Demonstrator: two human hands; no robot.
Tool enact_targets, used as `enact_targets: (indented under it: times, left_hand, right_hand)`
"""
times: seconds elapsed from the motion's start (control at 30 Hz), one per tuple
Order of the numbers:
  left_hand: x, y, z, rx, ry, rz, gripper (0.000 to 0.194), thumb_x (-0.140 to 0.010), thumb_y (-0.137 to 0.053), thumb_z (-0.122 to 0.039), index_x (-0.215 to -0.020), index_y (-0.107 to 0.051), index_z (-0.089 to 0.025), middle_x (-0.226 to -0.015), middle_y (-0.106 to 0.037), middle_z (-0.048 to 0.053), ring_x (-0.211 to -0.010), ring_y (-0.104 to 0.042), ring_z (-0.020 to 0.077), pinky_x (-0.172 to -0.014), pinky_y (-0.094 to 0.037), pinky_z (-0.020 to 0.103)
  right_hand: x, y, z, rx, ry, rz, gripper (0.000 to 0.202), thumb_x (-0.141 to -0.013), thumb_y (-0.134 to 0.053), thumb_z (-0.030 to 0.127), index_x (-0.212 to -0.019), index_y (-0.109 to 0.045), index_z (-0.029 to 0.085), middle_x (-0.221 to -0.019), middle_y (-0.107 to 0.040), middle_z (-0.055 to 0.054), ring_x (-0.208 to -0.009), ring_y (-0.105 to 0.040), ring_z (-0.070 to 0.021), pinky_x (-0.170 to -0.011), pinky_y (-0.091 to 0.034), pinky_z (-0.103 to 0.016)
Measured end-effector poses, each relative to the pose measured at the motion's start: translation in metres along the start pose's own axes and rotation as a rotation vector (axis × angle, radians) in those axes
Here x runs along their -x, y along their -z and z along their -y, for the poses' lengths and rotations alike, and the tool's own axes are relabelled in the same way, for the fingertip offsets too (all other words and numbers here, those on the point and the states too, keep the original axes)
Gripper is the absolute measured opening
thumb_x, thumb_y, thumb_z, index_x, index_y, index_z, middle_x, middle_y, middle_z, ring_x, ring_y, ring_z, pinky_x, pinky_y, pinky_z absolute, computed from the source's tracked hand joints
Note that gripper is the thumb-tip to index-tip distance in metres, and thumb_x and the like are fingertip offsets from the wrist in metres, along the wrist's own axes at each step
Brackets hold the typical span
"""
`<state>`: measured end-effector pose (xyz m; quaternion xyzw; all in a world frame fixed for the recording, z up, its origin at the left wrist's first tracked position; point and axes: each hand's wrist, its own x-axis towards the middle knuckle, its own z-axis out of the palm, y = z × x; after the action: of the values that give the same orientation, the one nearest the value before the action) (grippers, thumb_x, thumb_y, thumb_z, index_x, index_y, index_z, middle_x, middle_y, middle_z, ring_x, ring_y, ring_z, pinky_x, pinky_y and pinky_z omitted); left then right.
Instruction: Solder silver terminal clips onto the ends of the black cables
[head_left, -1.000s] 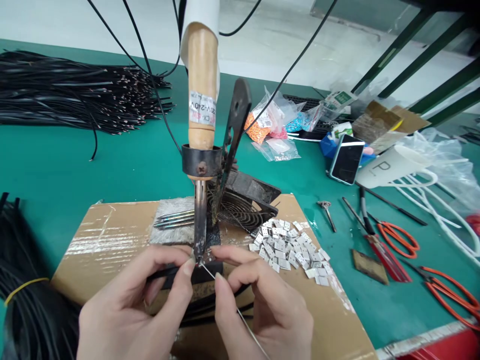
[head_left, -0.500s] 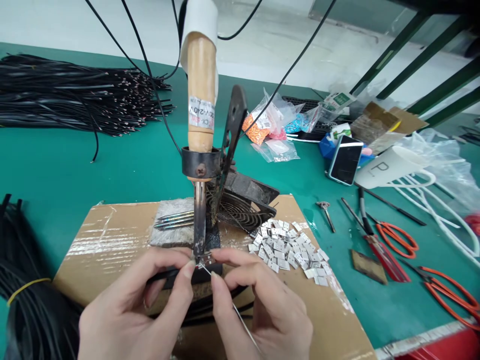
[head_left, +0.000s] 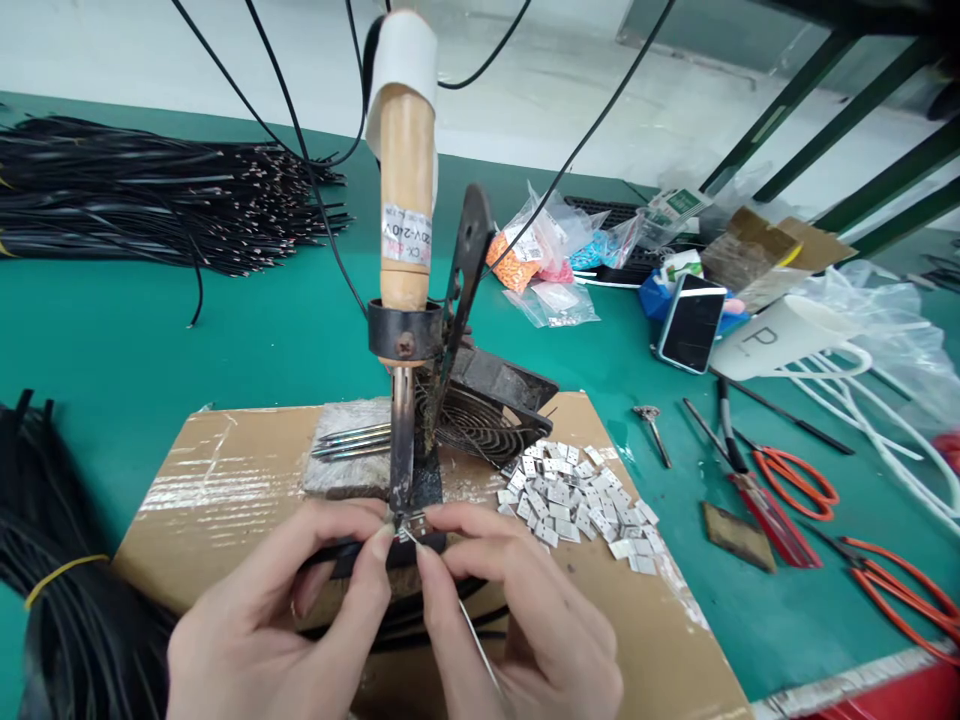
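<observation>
A soldering iron (head_left: 405,190) with a wooden handle is clamped upright in a black stand (head_left: 466,250), tip down. Just left of the tip, my left hand (head_left: 300,600) is closed in a pinch on the end of a black cable (head_left: 330,553). From the right, my right hand (head_left: 517,600) pinches a thin solder wire (head_left: 474,630), its end reaching in under the tip. A small silvery metal piece (head_left: 415,522) lies at the tip between both hands, close to my right index finger. Fingertips partly hide the joint.
A pile of small metal plates (head_left: 577,495) lies on the cardboard (head_left: 247,480), near a black fan (head_left: 487,400). Black cable bundles (head_left: 150,195) lie at the left. Orange-handled scissors (head_left: 795,480), a phone (head_left: 691,322) and a white mug (head_left: 787,335) are at the right.
The view has shifted slightly, so the iron sits a little lower in it. Less solder wire shows between my right fingertips and the tip. Both hands keep their pinches.
</observation>
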<state>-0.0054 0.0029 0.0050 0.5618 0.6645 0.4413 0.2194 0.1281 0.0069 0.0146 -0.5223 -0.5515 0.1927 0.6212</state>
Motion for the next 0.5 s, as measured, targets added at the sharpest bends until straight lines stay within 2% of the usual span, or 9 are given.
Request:
enact_targets:
  times: [0.17, 0.3, 0.37, 0.43, 0.47, 0.5]
  left_hand:
    - [0.000, -0.001, -0.003, 0.038, 0.007, -0.007, 0.010, -0.096, -0.072, -0.037, -0.090, -0.074, -0.028, -0.093, -0.081, -0.001, -0.087, -0.078, 0.0163, -0.064, -0.061, 0.014]
    - [-0.003, 0.002, -0.002, 0.039, -0.003, 0.003, 0.009, -0.095, -0.072, -0.035, -0.090, -0.075, -0.029, -0.092, -0.082, -0.003, -0.079, -0.080, 0.0136, -0.065, -0.061, 0.011]
    - [-0.002, 0.003, -0.001, 0.031, -0.020, 0.003, 0.008, -0.095, -0.071, -0.033, -0.088, -0.074, -0.029, -0.089, -0.081, -0.004, -0.074, -0.078, 0.0117, -0.064, -0.060, 0.010]
    - [0.002, 0.003, -0.002, 0.017, -0.035, 0.007, 0.008, -0.094, -0.071, -0.031, -0.087, -0.074, -0.029, -0.087, -0.081, -0.005, -0.073, -0.078, 0.0117, -0.063, -0.059, 0.010]
    - [0.006, 0.002, -0.003, 0.016, -0.044, 0.010, 0.008, -0.093, -0.071, -0.029, -0.086, -0.074, -0.030, -0.087, -0.081, -0.005, -0.074, -0.079, 0.0123, -0.061, -0.059, 0.010]
    - [0.011, 0.001, -0.006, 0.025, -0.063, 0.009, 0.009, -0.093, -0.071, -0.027, -0.085, -0.073, -0.030, -0.086, -0.081, -0.005, -0.075, -0.079, 0.0128, -0.060, -0.059, 0.011]
  right_hand:
    - [0.002, -0.005, -0.001, 0.048, 0.088, -0.014, 0.024, -0.088, -0.069, 0.002, -0.089, -0.073, 0.025, -0.095, -0.084, 0.001, -0.082, -0.080, -0.0138, -0.079, -0.065, -0.024]
    - [0.001, -0.004, 0.000, 0.020, 0.042, -0.011, 0.023, -0.089, -0.068, 0.003, -0.085, -0.069, 0.025, -0.096, -0.083, 0.002, -0.084, -0.080, -0.0134, -0.080, -0.063, -0.024]
    - [-0.002, 0.007, -0.001, 0.037, -0.046, -0.030, 0.020, -0.092, -0.069, 0.007, -0.088, -0.069, 0.027, -0.094, -0.082, 0.003, -0.084, -0.078, -0.0123, -0.078, -0.061, -0.022]
    - [-0.006, 0.025, -0.006, 0.073, -0.173, -0.103, 0.014, -0.097, -0.071, 0.015, -0.095, -0.073, 0.028, -0.083, -0.077, 0.005, -0.073, -0.072, -0.0099, -0.068, -0.057, -0.018]
    - [-0.009, 0.036, -0.010, 0.072, -0.215, -0.126, 0.010, -0.099, -0.073, 0.019, -0.094, -0.075, 0.028, -0.076, -0.073, 0.005, -0.065, -0.067, -0.0094, -0.060, -0.053, -0.017]
    - [-0.013, 0.049, -0.014, 0.037, -0.226, -0.142, 0.016, -0.101, -0.073, 0.023, -0.086, -0.077, 0.026, -0.069, -0.070, 0.005, -0.062, -0.064, -0.0090, -0.057, -0.051, -0.016]
